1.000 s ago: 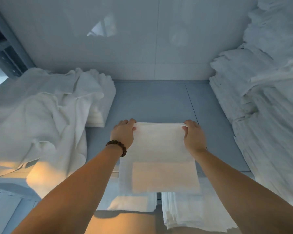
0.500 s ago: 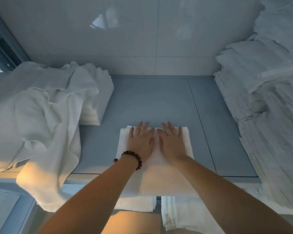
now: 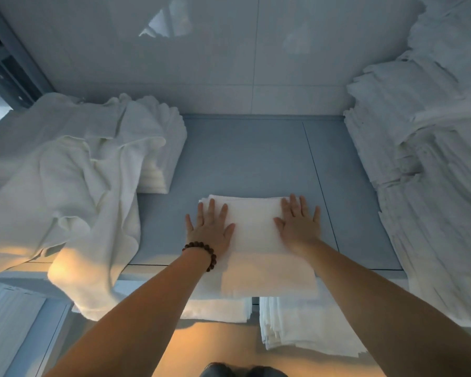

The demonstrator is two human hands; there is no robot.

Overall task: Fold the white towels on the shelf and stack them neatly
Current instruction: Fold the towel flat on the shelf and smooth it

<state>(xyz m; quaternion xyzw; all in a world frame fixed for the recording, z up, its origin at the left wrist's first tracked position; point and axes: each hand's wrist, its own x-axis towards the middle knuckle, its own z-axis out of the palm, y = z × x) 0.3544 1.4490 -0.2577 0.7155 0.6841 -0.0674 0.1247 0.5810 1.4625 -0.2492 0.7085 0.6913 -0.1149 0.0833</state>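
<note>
A folded white towel [image 3: 254,221] lies flat near the front of the grey shelf [image 3: 245,159], its near end hanging over the shelf's front edge. My left hand [image 3: 208,229], with a bead bracelet on the wrist, presses flat on the towel's left side, fingers straight and spread. Pressing the towel's right side in the same way is my right hand [image 3: 298,225]. A gap of bare towel shows between the two hands.
Loose unfolded white towels [image 3: 65,186] drape over a small folded stack [image 3: 161,159] at the left and hang off the shelf edge. A tall pile of folded towels [image 3: 424,172] fills the right side. More folded towels [image 3: 297,322] lie on a lower shelf.
Both hands laid the towel down, pressed it together at the middle, then slid apart to its left and right sides. The view has dipped a little.
</note>
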